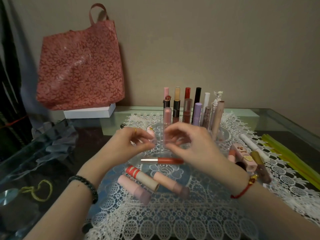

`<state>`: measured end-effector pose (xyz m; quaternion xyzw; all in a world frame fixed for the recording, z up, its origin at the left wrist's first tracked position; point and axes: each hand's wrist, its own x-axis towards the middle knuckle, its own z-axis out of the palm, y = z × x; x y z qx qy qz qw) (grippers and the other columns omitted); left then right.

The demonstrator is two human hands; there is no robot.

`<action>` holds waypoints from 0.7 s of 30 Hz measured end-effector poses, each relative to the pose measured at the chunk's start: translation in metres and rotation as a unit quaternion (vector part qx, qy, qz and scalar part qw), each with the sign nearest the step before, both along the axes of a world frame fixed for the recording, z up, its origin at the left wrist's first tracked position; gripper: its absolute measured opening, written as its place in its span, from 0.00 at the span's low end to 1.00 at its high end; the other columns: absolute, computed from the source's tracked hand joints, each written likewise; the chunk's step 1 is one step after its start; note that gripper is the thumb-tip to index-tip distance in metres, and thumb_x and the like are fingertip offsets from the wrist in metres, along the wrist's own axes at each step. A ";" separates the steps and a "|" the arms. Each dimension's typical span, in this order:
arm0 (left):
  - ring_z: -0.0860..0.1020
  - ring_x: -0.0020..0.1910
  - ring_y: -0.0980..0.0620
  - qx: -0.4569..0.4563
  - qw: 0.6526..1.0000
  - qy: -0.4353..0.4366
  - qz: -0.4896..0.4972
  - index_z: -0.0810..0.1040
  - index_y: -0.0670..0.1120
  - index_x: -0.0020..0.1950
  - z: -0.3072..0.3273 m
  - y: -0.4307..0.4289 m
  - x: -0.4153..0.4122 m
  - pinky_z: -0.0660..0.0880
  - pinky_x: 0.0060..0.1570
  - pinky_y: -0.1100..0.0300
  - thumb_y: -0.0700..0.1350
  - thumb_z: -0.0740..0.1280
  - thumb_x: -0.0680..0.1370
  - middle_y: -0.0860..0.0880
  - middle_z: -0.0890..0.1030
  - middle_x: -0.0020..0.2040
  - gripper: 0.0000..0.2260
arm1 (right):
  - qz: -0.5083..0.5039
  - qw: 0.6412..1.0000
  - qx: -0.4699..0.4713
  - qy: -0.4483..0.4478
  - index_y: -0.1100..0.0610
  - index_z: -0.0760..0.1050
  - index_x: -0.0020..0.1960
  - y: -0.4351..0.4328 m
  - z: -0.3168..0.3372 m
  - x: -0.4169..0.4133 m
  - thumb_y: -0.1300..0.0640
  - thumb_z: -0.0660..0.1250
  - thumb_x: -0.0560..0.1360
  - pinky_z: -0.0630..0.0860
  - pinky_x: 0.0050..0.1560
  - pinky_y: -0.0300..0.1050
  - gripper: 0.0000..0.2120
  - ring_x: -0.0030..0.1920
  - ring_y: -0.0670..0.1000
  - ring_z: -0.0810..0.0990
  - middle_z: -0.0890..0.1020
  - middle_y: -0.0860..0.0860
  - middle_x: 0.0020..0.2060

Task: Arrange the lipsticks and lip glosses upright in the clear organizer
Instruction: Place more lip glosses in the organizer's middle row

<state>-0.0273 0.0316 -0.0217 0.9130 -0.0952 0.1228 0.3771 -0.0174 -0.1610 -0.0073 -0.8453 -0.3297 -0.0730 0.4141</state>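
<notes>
On the glass-topped table [277, 122], a white lace cloth [155, 213] keeps the make-up together in front of the person. A pink floral tote bag [79, 66] leans on the wall at the back left, out of the way. At the far end of the lace stands the clear acrylic organizer [160, 135]. Its back rows are already filled with upright lipstick and gloss tubes [187, 108], probably so the tall ones do not block the reach.

Both hands hover over its open front cells. The left hand [133, 141] is curled beside a pale pink cartoon-topped lipstick [151, 135], and the right hand [187, 141] is curled too. Blur hides whether either grips anything.

Awaiting placement, a red lip gloss with a silver cap [162, 160] lies just beside the organizer. Three pink and beige lipsticks [142, 177] lie nearer the person.
</notes>
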 end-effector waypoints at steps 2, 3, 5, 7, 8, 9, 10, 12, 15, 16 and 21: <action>0.78 0.40 0.62 0.050 0.998 0.022 -0.008 0.80 0.53 0.45 -0.006 0.002 -0.002 0.75 0.44 0.68 0.53 0.73 0.65 0.56 0.82 0.40 0.11 | 0.000 0.999 -0.032 0.001 0.48 0.74 0.53 -0.002 -0.010 -0.002 0.60 0.69 0.70 0.74 0.50 0.29 0.14 0.46 0.37 0.76 0.76 0.39 0.44; 0.78 0.41 0.62 0.072 0.997 0.032 -0.010 0.80 0.53 0.46 -0.008 0.002 -0.002 0.74 0.44 0.69 0.53 0.74 0.64 0.56 0.81 0.40 0.12 | -0.003 0.999 -0.044 0.003 0.48 0.74 0.54 -0.004 -0.013 -0.002 0.60 0.69 0.71 0.74 0.50 0.29 0.14 0.47 0.37 0.75 0.76 0.39 0.45; 0.77 0.41 0.62 0.092 0.995 0.048 -0.012 0.80 0.52 0.47 -0.010 0.003 -0.003 0.71 0.41 0.73 0.53 0.75 0.63 0.57 0.81 0.40 0.14 | -0.009 0.998 -0.058 0.010 0.49 0.74 0.55 -0.008 -0.019 -0.003 0.60 0.68 0.71 0.72 0.50 0.26 0.15 0.47 0.36 0.75 0.76 0.39 0.45; 0.77 0.42 0.60 0.108 0.992 0.061 -0.020 0.80 0.53 0.47 -0.012 0.004 -0.004 0.71 0.41 0.73 0.52 0.75 0.64 0.57 0.81 0.41 0.14 | -0.014 0.998 -0.063 0.015 0.48 0.74 0.56 -0.010 -0.023 -0.005 0.59 0.68 0.71 0.71 0.49 0.24 0.15 0.47 0.35 0.74 0.75 0.38 0.45; 0.77 0.43 0.60 0.117 0.991 0.065 -0.026 0.80 0.53 0.46 -0.012 0.003 -0.005 0.72 0.41 0.71 0.51 0.75 0.64 0.57 0.81 0.41 0.13 | -0.014 0.998 -0.065 0.017 0.47 0.74 0.55 -0.010 -0.024 -0.006 0.59 0.68 0.71 0.71 0.49 0.24 0.15 0.47 0.34 0.74 0.75 0.37 0.45; 0.78 0.43 0.59 0.123 0.990 0.067 -0.029 0.80 0.53 0.46 -0.013 0.003 -0.005 0.71 0.42 0.71 0.50 0.75 0.65 0.57 0.82 0.42 0.11 | -0.015 0.998 -0.065 0.019 0.47 0.74 0.55 -0.010 -0.025 -0.007 0.59 0.68 0.71 0.71 0.48 0.24 0.15 0.47 0.34 0.74 0.75 0.38 0.45; 0.78 0.44 0.59 0.124 0.990 0.066 -0.029 0.81 0.53 0.45 -0.013 0.003 -0.005 0.71 0.43 0.70 0.49 0.75 0.65 0.57 0.82 0.42 0.10 | -0.016 0.998 -0.064 0.018 0.48 0.74 0.55 -0.010 -0.026 -0.007 0.59 0.69 0.71 0.71 0.48 0.24 0.15 0.47 0.34 0.74 0.76 0.38 0.46; 0.78 0.43 0.59 0.119 0.991 0.061 -0.029 0.81 0.53 0.45 -0.014 0.004 -0.005 0.71 0.43 0.71 0.47 0.75 0.66 0.57 0.82 0.42 0.09 | -0.014 0.998 -0.065 0.008 0.48 0.75 0.55 -0.010 -0.027 -0.007 0.59 0.69 0.71 0.71 0.49 0.24 0.14 0.47 0.34 0.74 0.77 0.39 0.46; 0.78 0.42 0.60 0.114 0.991 0.049 -0.039 0.81 0.53 0.45 -0.015 0.004 -0.006 0.70 0.42 0.73 0.46 0.75 0.66 0.56 0.82 0.41 0.09 | -0.008 0.996 -0.087 -0.009 0.48 0.75 0.56 -0.010 -0.029 -0.007 0.59 0.68 0.71 0.71 0.50 0.24 0.14 0.47 0.36 0.75 0.78 0.41 0.47; 0.78 0.42 0.60 0.107 0.992 0.042 -0.042 0.81 0.53 0.44 -0.015 0.004 -0.006 0.71 0.42 0.73 0.45 0.75 0.66 0.55 0.83 0.41 0.09 | -0.008 0.996 -0.091 -0.013 0.48 0.75 0.56 -0.010 -0.029 -0.007 0.59 0.69 0.71 0.72 0.49 0.25 0.15 0.48 0.36 0.75 0.78 0.41 0.48; 0.79 0.41 0.57 0.006 0.999 -0.021 -0.047 0.80 0.54 0.43 -0.004 0.004 -0.012 0.76 0.48 0.62 0.42 0.75 0.66 0.53 0.83 0.40 0.10 | -0.008 0.996 -0.082 -0.015 0.47 0.73 0.57 -0.011 -0.027 -0.008 0.56 0.68 0.71 0.71 0.47 0.25 0.15 0.47 0.36 0.74 0.77 0.41 0.47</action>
